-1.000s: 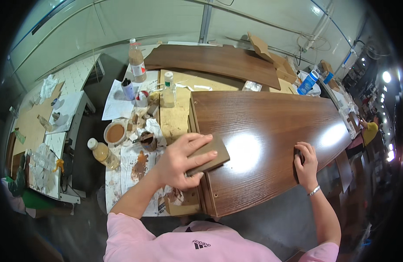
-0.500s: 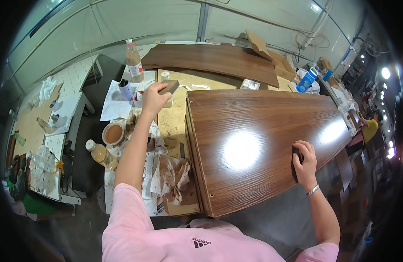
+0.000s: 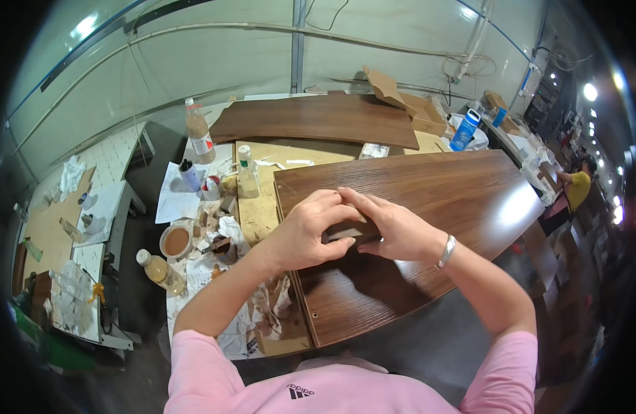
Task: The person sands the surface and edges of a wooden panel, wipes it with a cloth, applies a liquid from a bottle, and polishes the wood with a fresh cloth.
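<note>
I am bringing both hands together over the brown wood-grain panel (image 3: pixel 435 190), and my left hand (image 3: pixel 307 231) is gripping a greyish-brown block (image 3: pixel 347 232) between thumb and fingers. My right hand (image 3: pixel 408 234) is curling against its far side, fingertips meeting my left ones; whether it is gripping the block too, or hiding something else, I cannot tell. I am judging this to be a handling step, block apparently above the panel, its next move calling for a sure hold and care with the finish. The panel's glossy surface is catching a bright reflection toward its right end and a dark shadow under my hands. Left of it, a tub of brown paste (image 3: pixel 176 241) and a capped bottle (image 3: pixel 161 271) are standing on the cluttered table (image 3: pixel 259 207). Behind, another panel (image 3: pixel 318 119) is lying before a pale green wall (image 3: pixel 194 58).
</note>
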A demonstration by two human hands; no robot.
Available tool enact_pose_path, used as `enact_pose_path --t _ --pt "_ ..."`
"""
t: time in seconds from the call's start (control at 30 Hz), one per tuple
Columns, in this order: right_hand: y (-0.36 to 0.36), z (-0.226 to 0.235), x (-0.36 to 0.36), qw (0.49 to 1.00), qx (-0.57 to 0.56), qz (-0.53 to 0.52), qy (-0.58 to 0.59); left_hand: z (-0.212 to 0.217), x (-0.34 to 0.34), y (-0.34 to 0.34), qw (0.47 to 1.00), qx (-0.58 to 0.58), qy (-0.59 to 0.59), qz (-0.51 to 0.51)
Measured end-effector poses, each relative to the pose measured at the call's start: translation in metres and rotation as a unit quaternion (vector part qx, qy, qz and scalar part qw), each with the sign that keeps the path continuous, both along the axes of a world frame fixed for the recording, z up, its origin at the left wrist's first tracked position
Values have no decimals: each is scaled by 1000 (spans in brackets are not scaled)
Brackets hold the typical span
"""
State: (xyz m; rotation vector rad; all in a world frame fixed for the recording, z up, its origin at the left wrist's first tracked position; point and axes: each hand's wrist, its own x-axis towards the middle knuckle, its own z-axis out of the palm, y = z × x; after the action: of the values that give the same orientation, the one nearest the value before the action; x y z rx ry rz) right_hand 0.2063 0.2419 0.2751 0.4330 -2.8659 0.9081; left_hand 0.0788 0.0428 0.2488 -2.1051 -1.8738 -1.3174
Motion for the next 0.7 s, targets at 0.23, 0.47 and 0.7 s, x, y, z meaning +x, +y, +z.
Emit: enact_pose_path --t 0.23,0.47,0.7 --pt "24 24 -71 930 199 -284 123 -30 31 -22 997 12 20 76" --pt "-64 -61 -182 966 185 -142 112 -52 36 -17 995 -78 19 52" --pt "152 -15 -97 746 372 -549 -58 -45 37 -18 996 -55 11 76"
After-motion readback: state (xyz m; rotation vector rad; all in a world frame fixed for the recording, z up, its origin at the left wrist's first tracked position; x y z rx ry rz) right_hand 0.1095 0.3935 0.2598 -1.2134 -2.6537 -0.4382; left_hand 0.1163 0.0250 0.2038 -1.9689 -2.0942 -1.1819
